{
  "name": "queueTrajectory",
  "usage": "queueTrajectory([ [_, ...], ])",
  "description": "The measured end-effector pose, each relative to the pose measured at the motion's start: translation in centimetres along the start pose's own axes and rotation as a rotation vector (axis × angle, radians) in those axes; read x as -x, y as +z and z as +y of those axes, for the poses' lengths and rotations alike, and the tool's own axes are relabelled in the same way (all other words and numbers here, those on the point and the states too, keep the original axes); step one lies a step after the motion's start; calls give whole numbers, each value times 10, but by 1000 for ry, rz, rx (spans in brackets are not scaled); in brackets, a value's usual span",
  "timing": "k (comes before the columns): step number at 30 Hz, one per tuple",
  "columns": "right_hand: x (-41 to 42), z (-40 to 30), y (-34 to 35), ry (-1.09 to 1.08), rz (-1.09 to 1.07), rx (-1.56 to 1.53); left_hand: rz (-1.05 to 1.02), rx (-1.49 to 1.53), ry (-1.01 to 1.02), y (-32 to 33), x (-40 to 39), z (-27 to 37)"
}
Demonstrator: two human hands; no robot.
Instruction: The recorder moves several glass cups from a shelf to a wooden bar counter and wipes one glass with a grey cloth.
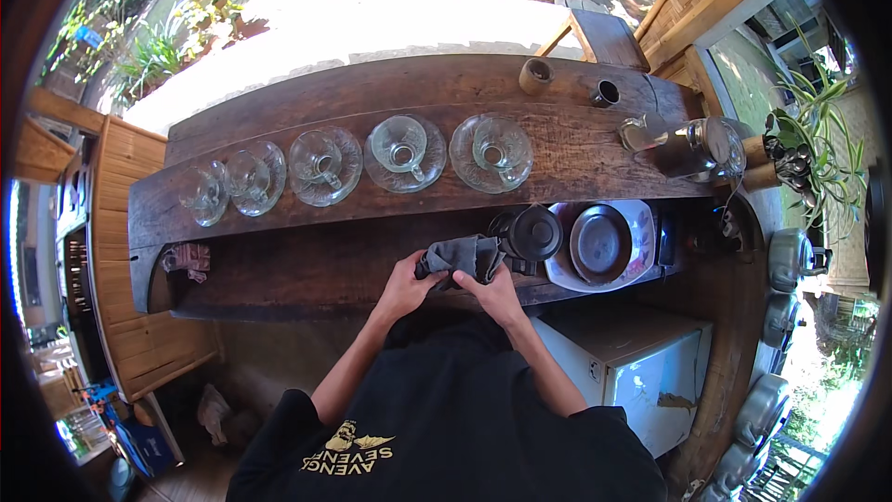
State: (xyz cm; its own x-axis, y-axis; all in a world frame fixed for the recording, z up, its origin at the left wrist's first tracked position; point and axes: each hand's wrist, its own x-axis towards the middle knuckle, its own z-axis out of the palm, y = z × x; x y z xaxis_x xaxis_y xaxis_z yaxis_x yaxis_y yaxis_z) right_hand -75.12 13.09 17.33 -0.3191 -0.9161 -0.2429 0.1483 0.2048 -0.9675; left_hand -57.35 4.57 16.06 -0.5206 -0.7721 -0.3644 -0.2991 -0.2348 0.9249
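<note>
Both hands hold a dark grey cloth (463, 256) between them, over the near edge of the lower wooden shelf. My left hand (408, 284) grips its left end, where something black shows beneath the cloth; what it is cannot be told. My right hand (496, 291) pinches the right side, its thumb on top. Just right of the cloth stands a dark, lidded pot or jug (535, 233). Beyond, on the upper counter, clear glass cups on saucers stand in a row, among them a cup (398, 144) and another at the right (501, 146).
On the lower shelf, a brown round dish (601, 244) sits on a patterned white tray (644, 223); a folded cloth (188, 259) lies far left. A bamboo cup (536, 77), dark mug (605, 93) and metal container (697, 146) stand on the counter. Metal pots (763, 410) line the right side.
</note>
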Motion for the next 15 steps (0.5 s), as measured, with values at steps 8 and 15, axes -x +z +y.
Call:
queueTrajectory([
  [8, 8, -29, -10, -163, 132, 277, 145, -206, 332, 19, -6, 33],
  [15, 18, -49, -25, -192, 209, 335, 189, -193, 560, 40, -47, 75],
])
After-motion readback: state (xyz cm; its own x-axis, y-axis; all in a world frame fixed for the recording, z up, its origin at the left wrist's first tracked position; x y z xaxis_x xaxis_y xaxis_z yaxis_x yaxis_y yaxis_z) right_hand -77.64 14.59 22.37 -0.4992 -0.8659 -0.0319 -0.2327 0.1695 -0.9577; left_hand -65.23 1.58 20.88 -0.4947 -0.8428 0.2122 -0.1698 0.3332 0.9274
